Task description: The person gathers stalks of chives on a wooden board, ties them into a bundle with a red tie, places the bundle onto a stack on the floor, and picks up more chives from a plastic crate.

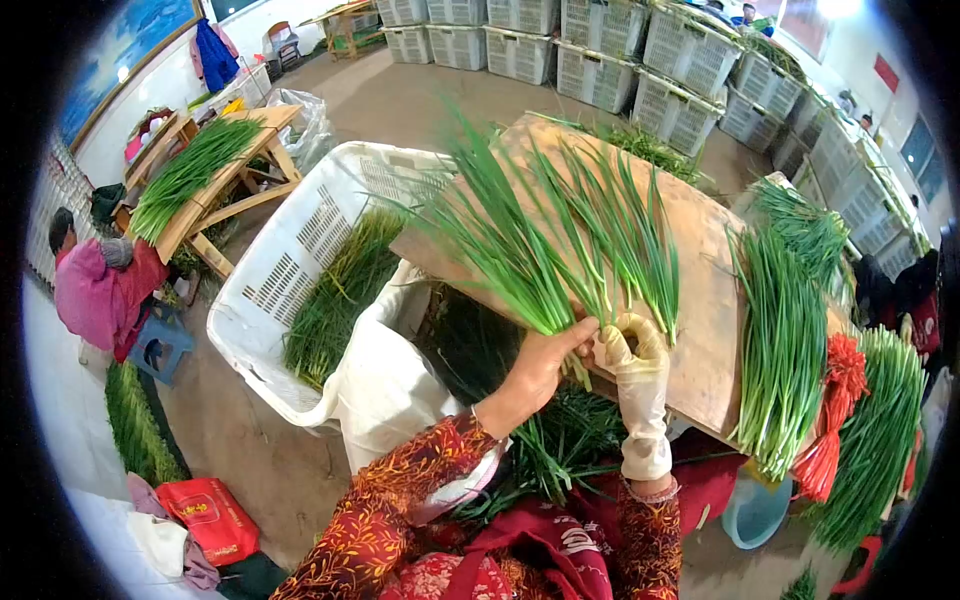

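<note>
My bare left hand point(545, 362) is closed around the lower stems of a bunch of green chives point(505, 245), whose leaves fan out up and away over the board. Beside it, my right hand point(640, 358), in a pale thin glove, has its fingers curled in a pinch by the stem ends. What lies between those fingertips is hidden. A few loose chives point(640, 235) rest on the wooden board point(705, 300) just past the right hand. Along the board's right side lies a thick pile of chives point(785, 340).
Left of the board stands a white plastic crate point(270, 290) with greens inside. Red ties point(835, 410) hang between chive piles at right, above a light blue bucket point(757, 510). A person in pink point(105, 290) sits near another board point(215, 180). Stacked crates point(595, 75) line the back.
</note>
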Demonstrator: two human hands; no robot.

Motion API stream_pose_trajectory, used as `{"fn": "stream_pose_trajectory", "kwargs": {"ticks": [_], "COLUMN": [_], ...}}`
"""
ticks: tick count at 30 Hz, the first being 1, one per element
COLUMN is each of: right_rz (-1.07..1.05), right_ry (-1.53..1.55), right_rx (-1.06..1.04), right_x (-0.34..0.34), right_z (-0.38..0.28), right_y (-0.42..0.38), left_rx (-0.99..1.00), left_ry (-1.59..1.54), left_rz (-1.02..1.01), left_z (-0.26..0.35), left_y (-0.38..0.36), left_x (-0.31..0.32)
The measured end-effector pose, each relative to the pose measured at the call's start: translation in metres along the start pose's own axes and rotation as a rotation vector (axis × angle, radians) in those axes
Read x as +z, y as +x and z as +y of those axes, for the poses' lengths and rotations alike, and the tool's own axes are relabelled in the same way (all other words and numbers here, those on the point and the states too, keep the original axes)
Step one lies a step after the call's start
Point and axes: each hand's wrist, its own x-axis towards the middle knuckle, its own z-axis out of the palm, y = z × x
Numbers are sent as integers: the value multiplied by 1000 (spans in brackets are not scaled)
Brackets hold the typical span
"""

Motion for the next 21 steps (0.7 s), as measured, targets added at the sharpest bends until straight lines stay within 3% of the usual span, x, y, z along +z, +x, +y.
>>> {"fn": "stream_pose_trajectory", "kwargs": {"ticks": [2, 3, 5, 11, 14, 15, 17, 19, 21], "right_rz": [67, 65, 48, -2, 31, 35, 34, 20, -122], "right_ry": [-284, -284, -726, -903, 28, 28, 310, 309, 222], "right_rx": [-312, -311, -657, -792, -13, -11, 192, 212, 229], "right_x": [0, -2, -5, -4, 4, 5, 7, 5, -2], "right_z": [8, 7, 3, 11, 15, 10, 4, 2, -1], "right_y": [2, 4, 10, 7, -4, -5, -1, 5, 10], "left_rx": [-21, -46, -109, -149, -84, -56, -54, -52, -70], "left_ry": [-17, -33, -55, -5, -16, -24, 23, 68, 207], "left_rz": [-1, 0, 23, 30, -20, -30, -26, -26, -24], "left_z": [5, 7, 6, 15, 15, 14, 18, 23, 27], "left_y": [-2, -3, -2, -1, -1, -1, 0, -2, -1], "left_x": [3, 3, -5, -3, 1, 3, 3, 1, -1]}}
